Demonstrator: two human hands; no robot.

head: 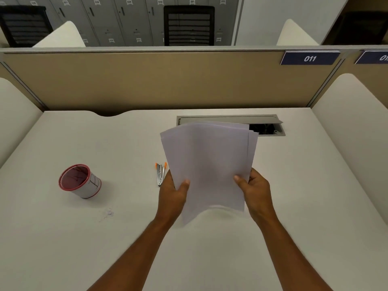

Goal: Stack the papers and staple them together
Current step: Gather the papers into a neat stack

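Observation:
A loose stack of white papers [210,160] is held up above the white desk [105,238], tilted away from me, its far edges fanned out unevenly. My left hand [174,194] grips the lower left edge, thumb on top. My right hand [255,190] grips the lower right edge the same way. The bottom edge of the sheets is blurred. A small silver stapler with orange tips [160,173] lies on the desk just left of my left hand, apart from it.
A red-rimmed white cup [80,181] stands on the desk at the left. A grey cable tray with its lid open [270,128] sits behind the papers. Beige partition walls enclose the desk at the back and sides.

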